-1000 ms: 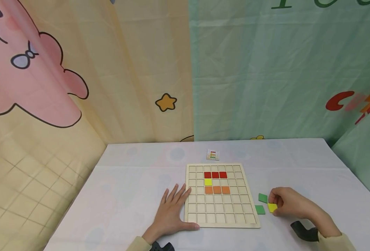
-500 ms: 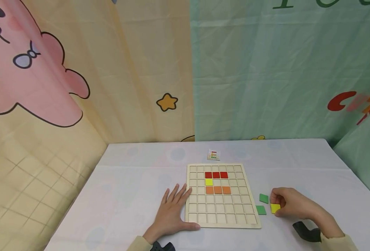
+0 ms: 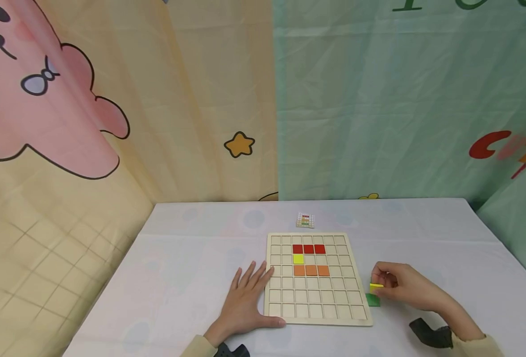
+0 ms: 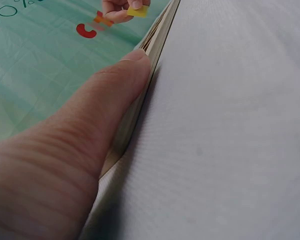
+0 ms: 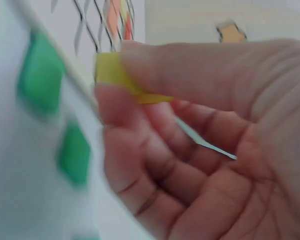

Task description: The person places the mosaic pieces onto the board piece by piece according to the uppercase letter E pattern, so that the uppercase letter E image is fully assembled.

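My left hand (image 3: pixel 243 308) lies spread at the left side of a pale gridded board (image 3: pixel 315 297), fingertips over its left edge and thumb along its front edge. In the left wrist view the thumb (image 4: pixel 102 95) presses against the board's side. My right hand (image 3: pixel 402 283) pinches a yellow square tile (image 3: pixel 376 286), tilted, beyond the board's right edge; in the right wrist view more yellow shows below the thumb. On the board are a row of red tiles (image 3: pixel 308 249), one yellow tile (image 3: pixel 298 259) at left below them, and a row of orange tiles (image 3: pixel 311 270).
Two green tiles, one nearer (image 3: pixel 373 300) and one mostly hidden behind the right hand, lie on the white-covered table (image 3: pixel 178 277). A small printed card (image 3: pixel 305 220) with a coloured grid lies behind the board. Patterned curtains (image 3: pixel 200 99) hang beyond the table.
My right hand has moved left with the yellow tile, toward the board and over the green tiles, and the tile has tipped so its edge shows. My left hand has stayed in place.
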The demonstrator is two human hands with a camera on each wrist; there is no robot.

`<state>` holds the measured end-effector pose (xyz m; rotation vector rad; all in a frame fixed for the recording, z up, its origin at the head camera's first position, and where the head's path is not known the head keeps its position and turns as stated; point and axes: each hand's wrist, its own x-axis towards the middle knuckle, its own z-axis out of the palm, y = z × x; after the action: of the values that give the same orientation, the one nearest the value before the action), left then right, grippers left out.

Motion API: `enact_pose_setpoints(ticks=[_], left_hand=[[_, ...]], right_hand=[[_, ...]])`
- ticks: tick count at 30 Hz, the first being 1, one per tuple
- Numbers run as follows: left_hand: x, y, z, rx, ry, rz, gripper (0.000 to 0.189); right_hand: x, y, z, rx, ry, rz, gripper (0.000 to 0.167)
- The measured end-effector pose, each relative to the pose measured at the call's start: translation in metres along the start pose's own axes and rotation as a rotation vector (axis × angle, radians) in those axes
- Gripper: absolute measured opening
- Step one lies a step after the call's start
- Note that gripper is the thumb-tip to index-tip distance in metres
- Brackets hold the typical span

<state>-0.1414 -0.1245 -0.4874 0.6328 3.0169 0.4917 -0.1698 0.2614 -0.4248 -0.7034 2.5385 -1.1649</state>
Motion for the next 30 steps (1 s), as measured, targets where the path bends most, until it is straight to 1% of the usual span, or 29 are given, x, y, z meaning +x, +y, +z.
enact_pose_setpoints(ticks=[3,6,10,16,23,30], left_hand=[[0.000,0.000,-0.001,0.004,0.000,-0.003,0.116],[0.000,0.001,-0.002,0.003,-0.001,-0.003,0.115],[0.000,0.000,-0.003,0.007,0.008,0.005,0.115],[0.000,0.000,-0.002,0.004,0.017,0.012,0.115],[-0.001,0.000,-0.001,0.010,0.031,0.023,0.114],[-0.001,0.000,-0.001,0.012,0.015,0.013,0.115]], right_hand=[[0.013,-0.009,0.017,0.066,-0.005,-0.055,0.020],[0.028,-0.017,0.036,0.094,-0.020,-0.101,0.018],[0.046,-0.027,0.057,0.071,-0.021,-0.126,0.016],[0.071,-0.041,0.081,0.026,0.011,-0.117,0.015],[0.088,-0.053,0.097,-0.023,0.097,-0.121,0.015],[0.089,-0.058,0.103,-0.075,0.143,-0.094,0.016]])
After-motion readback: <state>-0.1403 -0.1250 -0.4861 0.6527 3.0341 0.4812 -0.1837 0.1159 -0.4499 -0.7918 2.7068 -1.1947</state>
